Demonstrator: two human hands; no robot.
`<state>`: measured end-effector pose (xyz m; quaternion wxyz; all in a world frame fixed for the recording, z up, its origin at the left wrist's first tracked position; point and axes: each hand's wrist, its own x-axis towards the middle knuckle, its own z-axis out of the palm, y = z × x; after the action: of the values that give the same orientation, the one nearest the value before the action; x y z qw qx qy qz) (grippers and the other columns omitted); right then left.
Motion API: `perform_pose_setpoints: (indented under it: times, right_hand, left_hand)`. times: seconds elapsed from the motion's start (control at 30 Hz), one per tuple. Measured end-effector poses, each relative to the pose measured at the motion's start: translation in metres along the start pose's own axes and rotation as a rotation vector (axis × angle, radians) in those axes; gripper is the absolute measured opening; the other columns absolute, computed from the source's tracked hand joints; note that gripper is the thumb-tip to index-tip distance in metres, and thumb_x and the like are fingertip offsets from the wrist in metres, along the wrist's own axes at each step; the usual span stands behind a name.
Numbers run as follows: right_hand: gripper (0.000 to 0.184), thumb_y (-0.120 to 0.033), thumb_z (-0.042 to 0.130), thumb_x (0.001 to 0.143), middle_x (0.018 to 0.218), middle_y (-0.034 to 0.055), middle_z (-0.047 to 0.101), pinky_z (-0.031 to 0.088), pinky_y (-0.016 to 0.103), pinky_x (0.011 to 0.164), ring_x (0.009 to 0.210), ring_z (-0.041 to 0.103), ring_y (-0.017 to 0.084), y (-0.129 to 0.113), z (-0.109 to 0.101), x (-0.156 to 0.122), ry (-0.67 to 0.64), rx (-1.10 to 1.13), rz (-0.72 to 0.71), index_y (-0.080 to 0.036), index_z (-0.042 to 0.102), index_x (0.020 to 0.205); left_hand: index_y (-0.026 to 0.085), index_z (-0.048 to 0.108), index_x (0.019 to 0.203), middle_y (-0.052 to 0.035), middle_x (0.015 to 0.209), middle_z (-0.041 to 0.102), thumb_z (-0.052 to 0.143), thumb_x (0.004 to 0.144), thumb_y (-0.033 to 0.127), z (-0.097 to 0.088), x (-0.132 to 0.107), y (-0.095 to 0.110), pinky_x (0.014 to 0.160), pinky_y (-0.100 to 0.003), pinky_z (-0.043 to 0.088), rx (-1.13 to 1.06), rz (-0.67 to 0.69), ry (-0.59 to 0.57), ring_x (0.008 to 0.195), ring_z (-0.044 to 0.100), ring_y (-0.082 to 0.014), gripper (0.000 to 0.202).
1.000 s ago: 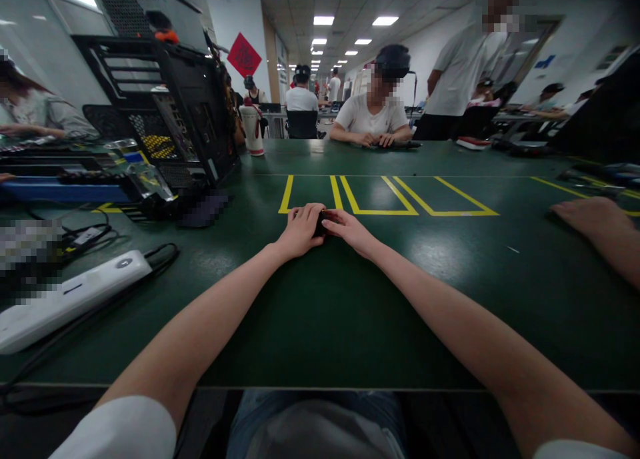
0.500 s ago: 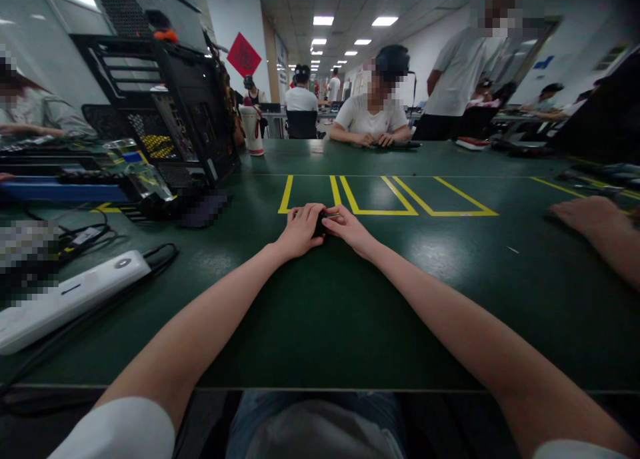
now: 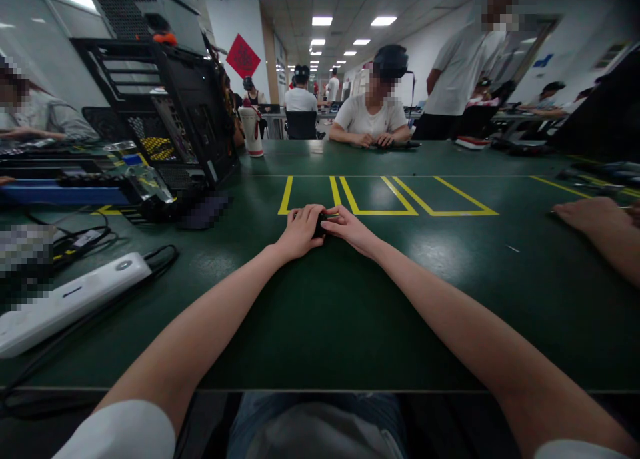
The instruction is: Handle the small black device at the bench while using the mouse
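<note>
Both of my hands meet at the middle of the green table (image 3: pixel 330 312), just short of the yellow tape marks. My left hand (image 3: pixel 301 231) is wrapped over a small black object (image 3: pixel 321 226), which shows only in the gap between the hands. From the other side, my right hand (image 3: pixel 349 228) closes its thumb and fingers at the object's right end, where a thin light-coloured strip shows between the fingertips. Most of the object is covered by my fingers, so its kind cannot be made out.
On the left stand an open black computer case (image 3: pixel 185 112), a white power strip (image 3: pixel 75 299) with black cables, and a paper cup (image 3: pixel 251 131). Yellow tape outlines (image 3: pixel 385 212) lie ahead. At right rests another person's hand (image 3: pixel 590 216); a co-worker (image 3: pixel 373 116) sits opposite.
My hands stay almost still around the black object, with only a slight shift of the right fingers. The other person's hand at right has moved slightly to the right.
</note>
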<state>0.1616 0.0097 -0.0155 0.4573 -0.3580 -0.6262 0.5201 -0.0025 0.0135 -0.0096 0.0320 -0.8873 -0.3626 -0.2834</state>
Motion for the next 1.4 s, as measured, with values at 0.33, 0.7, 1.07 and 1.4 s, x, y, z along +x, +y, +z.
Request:
perform_pose_setpoints:
  times: [0.33,0.7,1.07,1.4]
  right_hand:
    - [0.033,-0.031,0.064,0.067,0.095,0.0031,0.056,0.042,0.037,0.087,0.091,0.054,0.015,0.0024,0.0008,0.0024,0.051,0.009,0.05,-0.021,0.052,0.095]
    - [0.027,-0.034,0.059,0.071,0.08,-0.0019,0.058,0.043,0.035,0.082,0.078,0.056,0.012,0.0017,0.0031,0.0009,0.024,0.031,0.012,-0.024,0.048,0.094]
    - [0.043,-0.022,0.067,0.063,0.089,-0.0001,0.058,0.039,0.04,0.089,0.087,0.055,0.015,-0.0005,0.0016,-0.0018,-0.001,-0.006,0.007,-0.024,0.046,0.1]
    - [0.034,-0.032,0.061,0.07,0.095,0.004,0.057,0.04,0.039,0.087,0.091,0.054,0.016,-0.0048,0.0068,-0.0019,0.087,-0.087,0.049,-0.02,0.049,0.1]
  left_hand:
    - [0.018,0.028,0.118,-0.0108,0.12,0.04,0.056,0.068,0.021,0.0026,0.0006,-0.0029,0.094,-0.043,0.024,0.014,-0.004,0.0,0.113,0.038,-0.0261,0.057]
    - [0.018,0.031,0.115,-0.0102,0.119,0.042,0.055,0.069,0.022,0.0034,0.0006,-0.0027,0.093,-0.042,0.026,0.025,0.01,0.019,0.111,0.039,-0.0252,0.052]
    - [0.018,0.031,0.115,-0.0097,0.119,0.041,0.056,0.067,0.021,0.0037,0.0002,-0.0031,0.094,-0.042,0.026,0.01,-0.002,0.011,0.111,0.039,-0.0253,0.055]
    - [0.018,0.029,0.118,-0.0102,0.119,0.042,0.057,0.068,0.023,0.0049,0.0008,-0.0034,0.093,-0.042,0.027,0.023,-0.004,0.021,0.111,0.04,-0.0252,0.057]
